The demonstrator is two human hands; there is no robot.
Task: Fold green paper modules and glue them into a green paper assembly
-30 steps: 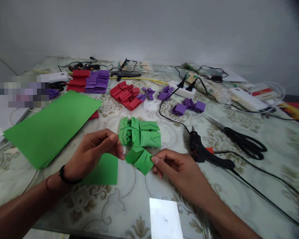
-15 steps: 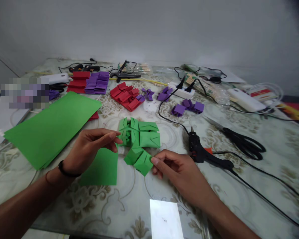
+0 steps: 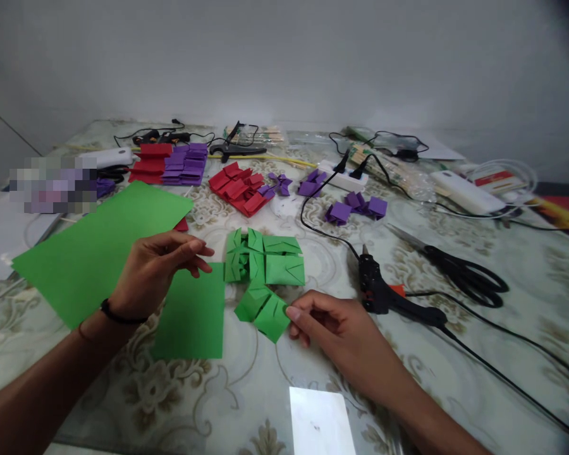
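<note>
A white card [image 3: 321,422] lies nearest on the patterned table [image 3: 171,414]. Beyond it the right hand [image 3: 334,335] pinches the right corner of a folded green piece [image 3: 271,315], which sits at the near edge of a green cluster [image 3: 284,270]. The left hand [image 3: 154,268] is above a green sheet [image 3: 189,322], thumb close to forefinger; whether it grips anything, I cannot tell. Farther back are purple pieces [image 3: 339,213], then a white power strip [image 3: 353,182]

R fingers [image 3: 314,299] in pinch
</note>
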